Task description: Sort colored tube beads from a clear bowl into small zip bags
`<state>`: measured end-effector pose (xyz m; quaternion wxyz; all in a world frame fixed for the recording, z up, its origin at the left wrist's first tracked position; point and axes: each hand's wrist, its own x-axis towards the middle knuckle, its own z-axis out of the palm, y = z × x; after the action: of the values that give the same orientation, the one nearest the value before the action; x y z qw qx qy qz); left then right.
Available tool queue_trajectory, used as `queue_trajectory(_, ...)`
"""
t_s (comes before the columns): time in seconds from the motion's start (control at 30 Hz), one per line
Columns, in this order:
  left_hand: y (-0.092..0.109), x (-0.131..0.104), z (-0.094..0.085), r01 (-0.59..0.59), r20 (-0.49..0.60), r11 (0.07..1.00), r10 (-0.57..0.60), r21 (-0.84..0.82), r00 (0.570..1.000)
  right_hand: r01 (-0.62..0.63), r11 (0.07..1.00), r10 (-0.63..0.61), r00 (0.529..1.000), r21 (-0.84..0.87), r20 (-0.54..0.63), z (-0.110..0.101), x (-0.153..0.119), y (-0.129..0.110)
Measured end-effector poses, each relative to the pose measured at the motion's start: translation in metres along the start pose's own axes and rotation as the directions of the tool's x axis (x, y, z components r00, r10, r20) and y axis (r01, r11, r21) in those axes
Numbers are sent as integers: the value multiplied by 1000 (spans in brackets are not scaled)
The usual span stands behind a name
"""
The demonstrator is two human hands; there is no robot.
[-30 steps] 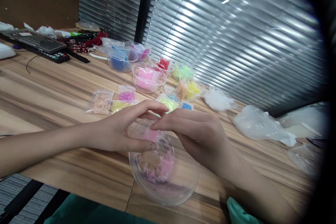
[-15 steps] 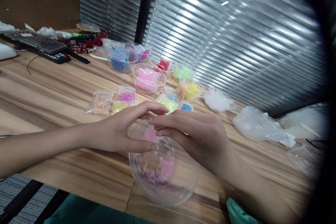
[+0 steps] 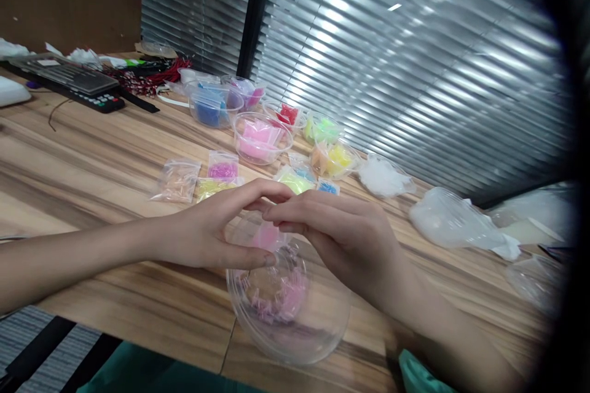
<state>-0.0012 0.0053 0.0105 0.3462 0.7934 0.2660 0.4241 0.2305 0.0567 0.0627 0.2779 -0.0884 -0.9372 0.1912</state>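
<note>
My left hand (image 3: 225,224) hovers above the near clear plastic bowl (image 3: 318,344). Its thumb is spread from the curved fingers, and nothing shows in its grasp. From the right, my right hand (image 3: 341,236) reaches over the bowl, its fingers close together and bent down beside the left fingers. The right thumb lies tucked close under those fingers; whatever they may pinch is too small or hidden. Inside the bowl are small pink and purple pieces (image 3: 271,310) and a pink packet (image 3: 268,237), partly covered by my hands.
Small bags of orange (image 3: 176,181), magenta (image 3: 223,167) and yellow pieces (image 3: 212,186) lie beyond my left hand. Several clear bowls with coloured packets, including a pink one (image 3: 258,141), stand farther back. White plastic bags (image 3: 447,218) are at right. A remote control (image 3: 104,100) lies far left.
My right thumb has drawn closer to its fingers, and the right fingers have shifted slightly. The left hand and the bowl have stayed almost in place.
</note>
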Motion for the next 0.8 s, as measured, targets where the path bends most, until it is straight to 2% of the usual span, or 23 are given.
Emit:
queue_trajectory(0.17, 1, 0, 0, 7, -5, 1000, -7, 11, 1000, 2, 998, -3, 1000, 63, 24, 1, 1, -4)
queue_trajectory(0.4, 4, 2, -1, 7, 22, 999, -6, -47, 1000, -17, 999, 16, 999, 43, 32, 2, 4, -12)
queue_trajectory(0.6, 1, -2, 1, 18, -5, 999, -18, -33, 1000, 29, 998, -32, 998, 59, 49, 0, 6, -12)
queue_trajectory(0.8, 1, 1, 3, 17, -33, 998, -20, -62, 999, -31, 989, 15, 994, 143, 107, 1, 5, -14)
